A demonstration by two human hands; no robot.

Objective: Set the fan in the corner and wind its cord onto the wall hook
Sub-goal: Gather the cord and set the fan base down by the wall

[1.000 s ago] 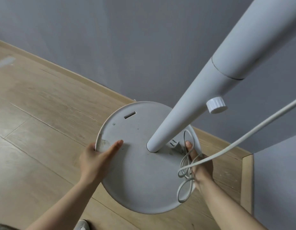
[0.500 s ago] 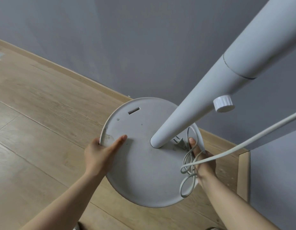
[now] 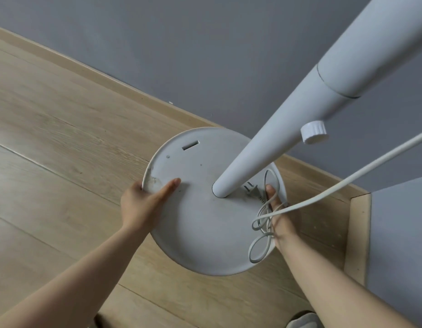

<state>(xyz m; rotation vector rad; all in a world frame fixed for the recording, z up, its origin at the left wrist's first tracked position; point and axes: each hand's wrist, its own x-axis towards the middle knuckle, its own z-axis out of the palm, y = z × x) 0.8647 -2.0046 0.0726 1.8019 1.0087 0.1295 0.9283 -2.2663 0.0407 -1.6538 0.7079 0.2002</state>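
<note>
Looks down onto a round white plastic fan base, close to the corner of a room, above a pale wooden plank floor. Cannot tell whether the base touches the floor or sits just off it. Shows a tapered white pole rising from the middle of the base toward the upper right, with a ribbed white knob on its side. Shows also a small rectangular slot near the far rim and a scuffed brownish patch at the left rim.

At that left rim, grips with the left hand, thumb laid flat on the top surface, fingers curled underneath and out of sight. At the right rim, clasps with the right hand, thumb on top just beside a white two-pin plug, other fingers hidden below. Pins several loops of a white power cord against the rim under that same thumb, with loops hanging over the near right edge and one long strand running up and off to the right.

Behind, a plain grey wall with a wooden skirting board, meeting a second grey wall at the right, just beyond the base. At the bottom edge, part of a grey shoe, cut off.
</note>
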